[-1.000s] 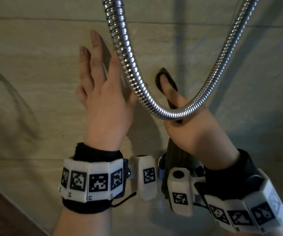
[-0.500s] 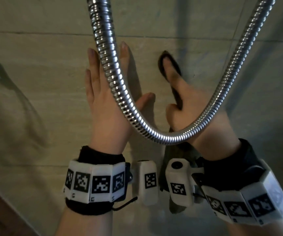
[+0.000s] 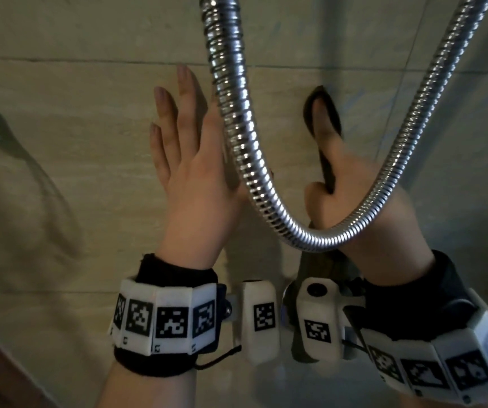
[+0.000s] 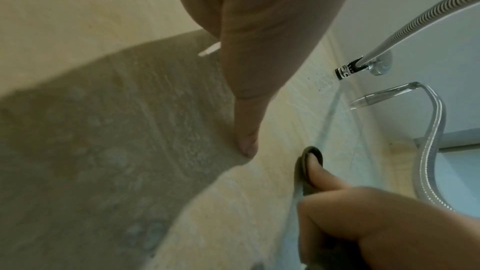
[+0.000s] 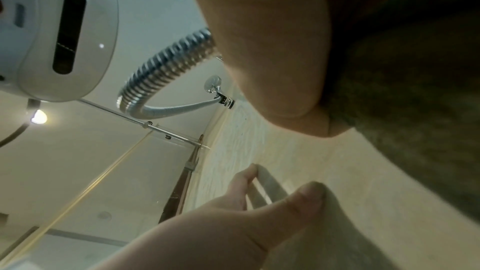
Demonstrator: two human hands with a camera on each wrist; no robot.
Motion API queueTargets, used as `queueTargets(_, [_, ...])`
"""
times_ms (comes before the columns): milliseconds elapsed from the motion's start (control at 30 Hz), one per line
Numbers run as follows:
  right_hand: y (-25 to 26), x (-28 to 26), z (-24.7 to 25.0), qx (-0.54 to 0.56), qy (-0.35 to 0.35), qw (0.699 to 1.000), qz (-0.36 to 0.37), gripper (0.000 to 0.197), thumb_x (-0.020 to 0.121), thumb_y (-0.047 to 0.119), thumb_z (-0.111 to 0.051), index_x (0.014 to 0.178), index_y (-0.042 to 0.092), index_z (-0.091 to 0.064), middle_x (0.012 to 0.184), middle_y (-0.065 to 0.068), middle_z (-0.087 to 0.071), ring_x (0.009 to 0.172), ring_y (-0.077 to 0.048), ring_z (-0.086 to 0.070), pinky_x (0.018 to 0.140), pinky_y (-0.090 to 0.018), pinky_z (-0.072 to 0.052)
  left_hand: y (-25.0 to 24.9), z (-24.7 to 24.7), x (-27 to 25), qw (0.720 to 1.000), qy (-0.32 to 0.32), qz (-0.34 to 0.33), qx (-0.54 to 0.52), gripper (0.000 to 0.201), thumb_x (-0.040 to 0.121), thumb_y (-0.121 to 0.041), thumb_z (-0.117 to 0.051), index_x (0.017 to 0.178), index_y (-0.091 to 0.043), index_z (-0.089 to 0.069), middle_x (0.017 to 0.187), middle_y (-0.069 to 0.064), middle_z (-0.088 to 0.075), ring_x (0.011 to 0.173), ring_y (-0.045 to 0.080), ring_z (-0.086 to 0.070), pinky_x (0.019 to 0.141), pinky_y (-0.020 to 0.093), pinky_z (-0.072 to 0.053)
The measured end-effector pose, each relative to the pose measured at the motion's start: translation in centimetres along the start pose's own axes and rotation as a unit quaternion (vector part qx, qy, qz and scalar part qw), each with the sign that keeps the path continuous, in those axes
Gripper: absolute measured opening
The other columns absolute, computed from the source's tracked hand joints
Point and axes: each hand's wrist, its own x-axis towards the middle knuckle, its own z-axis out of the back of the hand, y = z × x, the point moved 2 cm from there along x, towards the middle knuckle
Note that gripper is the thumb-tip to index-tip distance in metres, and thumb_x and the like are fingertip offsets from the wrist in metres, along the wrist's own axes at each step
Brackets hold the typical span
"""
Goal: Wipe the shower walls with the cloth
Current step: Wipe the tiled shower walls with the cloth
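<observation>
From the head view, both hands are raised against the beige tiled shower wall (image 3: 69, 178). The left hand (image 3: 190, 172) lies flat on the tile with its fingers straight and together, pointing up the wall, holding nothing. The right hand (image 3: 363, 207) presses a dark cloth (image 3: 329, 160) to the tile: one finger stretches straight up along it while the thumb curls against the cloth's near edge. The cloth is a narrow strip whose long axis runs up and down the wall; its rounded upper end peeks past the fingertip and its lower end hangs below the wrist, behind the white wrist camera. A ribbed metal shower hose (image 3: 237, 136) loops in front of both hands, its lowest bend crossing the right wrist.

The left wrist view looks along the wall. The left hand's thumb (image 4: 246, 130) touches the tile at its tip. Beyond it the right hand (image 4: 376, 223) shows one finger lying along the cloth (image 4: 306, 174), whose rounded end wraps the fingertip. This view alone shows the hose's connector (image 4: 348, 69) at the wall, near the corner.

The right wrist view is largely filled by the right hand's palm and the grey-green cloth (image 5: 405, 100) bunched under it against the tile. Lower down, the left hand (image 5: 233, 223) rests its fingertips on the wall. Only here do a white wall-mounted unit (image 5: 59, 28) and a glass partition with a metal rail (image 5: 155, 128) appear.
</observation>
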Motion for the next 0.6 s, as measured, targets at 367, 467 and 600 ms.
queueTargets(367, [3.2,1.7,-0.1,-0.028,0.019,0.998,0.061,0.089,0.085,0.024,-0.055,0.146,0.054,0.002,0.119,-0.01,-0.064,0.097,-0.029,-0.061,0.082,-0.031,-0.047,0.8,0.0,-0.3,1.0,0.018,-0.002,0.009,0.103,0.075,-0.058,-0.063,0.155,-0.022,-0.009,0.161,0.011,0.002,0.132,-0.004,0.022,0.116,0.045,0.007])
queueTargets(467, [2.2,1.0,0.1,-0.031,-0.016,0.999,0.019,0.091,0.084,0.024,-0.051,0.146,0.052,0.008,0.089,-0.01,-0.062,0.075,-0.028,-0.058,0.072,-0.032,-0.047,0.5,0.0,-0.2,1.0,0.004,-0.007,0.013,0.106,0.073,-0.056,-0.068,0.154,-0.013,-0.015,0.161,0.018,-0.003,0.143,0.025,0.011,0.115,0.043,0.008])
queueTargets(600, [2.2,0.7,-0.6,-0.039,0.0,0.999,0.026,0.091,0.087,0.024,-0.05,0.145,0.051,0.014,0.084,-0.009,-0.061,0.071,-0.027,-0.058,0.072,-0.037,-0.052,0.4,-0.1,-0.3,1.0,0.001,-0.014,0.023,0.107,0.073,-0.047,-0.076,0.154,-0.01,-0.016,0.16,0.019,-0.003,0.144,0.035,0.007,0.113,0.041,0.01])
